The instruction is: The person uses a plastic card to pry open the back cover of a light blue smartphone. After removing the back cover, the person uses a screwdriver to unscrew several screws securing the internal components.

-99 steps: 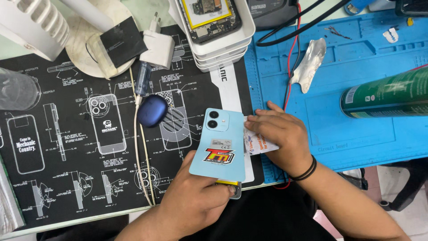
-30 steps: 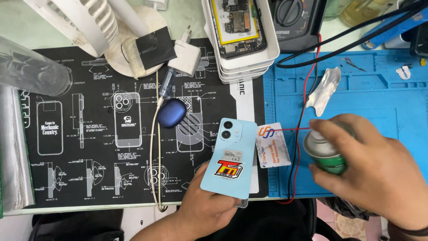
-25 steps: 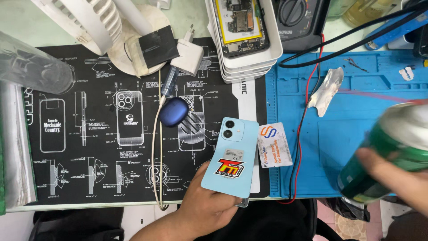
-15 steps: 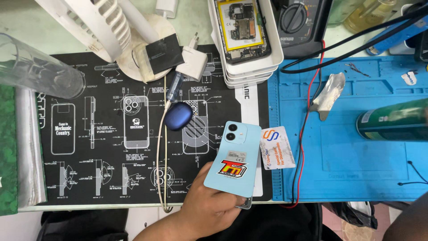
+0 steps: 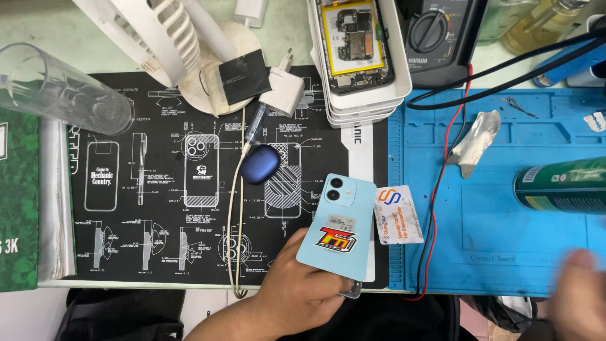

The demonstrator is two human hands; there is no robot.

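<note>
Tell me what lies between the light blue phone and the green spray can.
In the head view, a white plastic card lies right beside the light blue phone, then red and black wires cross the blue mat before the green spray can.

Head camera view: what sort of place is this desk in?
Most likely a phone repair bench. An opened phone with its circuit board bared lies in stacked white trays, a multimeter sits beside a blue repair mat, and the left hand holds a light blue phone.
</note>
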